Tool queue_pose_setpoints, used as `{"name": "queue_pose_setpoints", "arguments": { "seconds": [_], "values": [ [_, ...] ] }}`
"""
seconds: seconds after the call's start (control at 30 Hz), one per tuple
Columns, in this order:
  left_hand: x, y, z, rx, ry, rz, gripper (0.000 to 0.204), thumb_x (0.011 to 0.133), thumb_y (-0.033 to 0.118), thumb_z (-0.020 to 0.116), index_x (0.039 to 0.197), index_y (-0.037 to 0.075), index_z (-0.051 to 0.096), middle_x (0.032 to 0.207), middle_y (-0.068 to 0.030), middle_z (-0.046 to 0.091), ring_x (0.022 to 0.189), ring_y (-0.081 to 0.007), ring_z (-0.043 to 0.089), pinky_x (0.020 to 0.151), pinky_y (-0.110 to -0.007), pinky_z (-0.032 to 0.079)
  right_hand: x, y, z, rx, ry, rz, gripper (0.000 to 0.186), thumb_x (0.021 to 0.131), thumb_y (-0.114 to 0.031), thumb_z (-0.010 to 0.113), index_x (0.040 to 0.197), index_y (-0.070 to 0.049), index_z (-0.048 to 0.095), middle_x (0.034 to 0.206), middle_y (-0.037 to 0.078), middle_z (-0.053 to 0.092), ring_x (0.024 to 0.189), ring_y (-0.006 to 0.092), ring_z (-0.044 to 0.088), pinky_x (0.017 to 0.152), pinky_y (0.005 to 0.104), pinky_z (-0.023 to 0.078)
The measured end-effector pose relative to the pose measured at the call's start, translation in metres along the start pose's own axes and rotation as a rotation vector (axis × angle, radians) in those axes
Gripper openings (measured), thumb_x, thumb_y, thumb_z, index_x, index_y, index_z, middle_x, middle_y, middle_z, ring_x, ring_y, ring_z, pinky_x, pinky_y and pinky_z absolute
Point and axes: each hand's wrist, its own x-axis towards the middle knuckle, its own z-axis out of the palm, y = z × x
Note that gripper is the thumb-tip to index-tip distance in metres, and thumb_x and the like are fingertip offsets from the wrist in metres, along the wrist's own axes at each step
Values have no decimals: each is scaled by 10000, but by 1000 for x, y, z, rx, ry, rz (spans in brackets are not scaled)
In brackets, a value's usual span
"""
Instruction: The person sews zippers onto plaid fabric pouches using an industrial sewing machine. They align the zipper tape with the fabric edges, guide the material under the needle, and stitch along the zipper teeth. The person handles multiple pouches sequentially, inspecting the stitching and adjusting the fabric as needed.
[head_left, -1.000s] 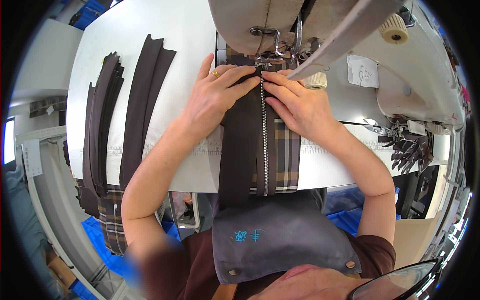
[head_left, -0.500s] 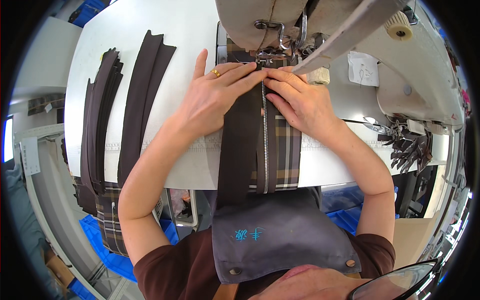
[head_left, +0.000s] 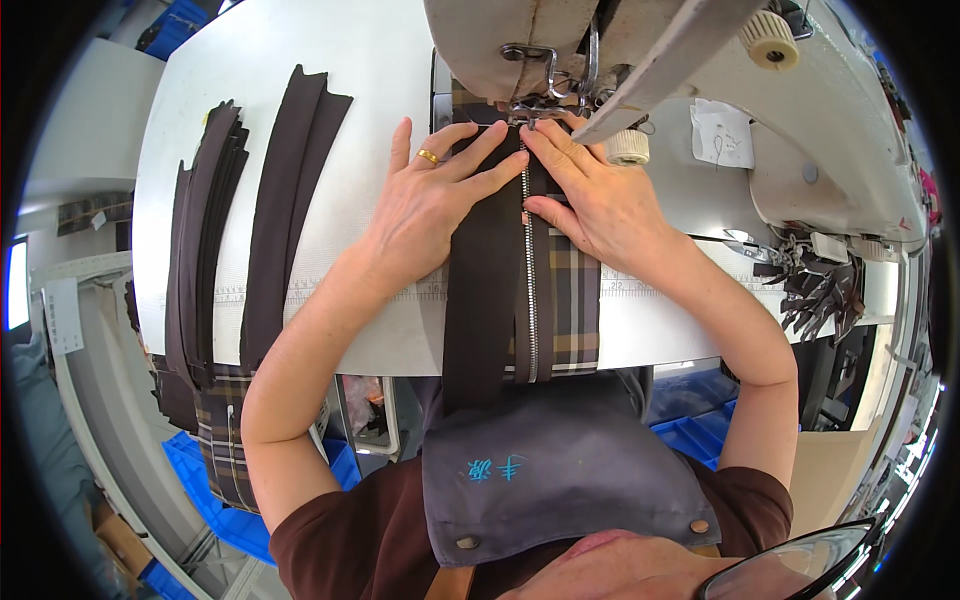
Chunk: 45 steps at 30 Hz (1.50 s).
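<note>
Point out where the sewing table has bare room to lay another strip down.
Bare table lies between the brown strips and the left hand, and beyond them. It is crowded at the needle, where both hands, the right hand included, press the zipper piece.

Dark brown strips (head_left: 290, 210) lie stacked on the white table (head_left: 200, 80) beside blue bins (head_left: 215, 500).

A long white bench (head_left: 330, 80) fills the upper middle of the view under bright, even light, with a printed ruler strip running along its near edge. Under it and to its sides stand blue plastic crates (head_left: 215, 500) on a pale floor, and a cardboard box (head_left: 120, 545) sits at the lower left. At the far left edge a narrow bright window (head_left: 17, 283) glows beside a grey-white upright panel (head_left: 62, 315).
</note>
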Motion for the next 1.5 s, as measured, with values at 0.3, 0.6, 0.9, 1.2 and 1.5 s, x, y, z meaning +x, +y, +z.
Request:
{"name": "queue_pose_setpoints", "arguments": {
  "seconds": [0.3,0.6,0.9,1.2,1.5],
  "values": [
    [6,-5,1,-11,1,3,679,719,-98,456,1312,215,563,1385,-75,503,1263,-321,436,1096,-591,152,10,-1,-9,23,-55,95,553,798,-339,695,1236,-30,554,1159,114,615,1074,326,530,963,455,383],
    [7,-6,2,-9,48,50,551,780,-16,447,1287,145,591,1352,-120,533,1258,-289,475,1084,-450,208,-155,126,-208,238,1045,456,381,870,-168,606,1217,-18,561,1208,98,610,1110,271,574,986,406,430],
    [6,-7,5,-60,38,8,756,690,-184,447,1322,220,540,1385,-64,503,1308,-270,415,1084,-630,180,-287,368,-359,474,962,1118,423,946,-243,521,1280,16,505,1249,139,581,1144,281,560,984,422,449],
    [6,-6,6,-62,30,-4,761,698,-174,420,1337,223,531,1396,-68,492,1305,-283,417,1091,-613,170,-288,331,-304,784,1312,980,429,961,-254,500,1294,17,495,1299,166,543,1201,316,513,1013,479,425],
    [7,-5,4,-72,10,-20,771,692,-174,413,1341,226,529,1400,-69,489,1309,-291,414,1097,-603,155,-278,337,-336,773,1233,1149,432,959,-269,500,1280,20,494,1338,158,508,1239,309,479,1030,478,408]
  ]
}}
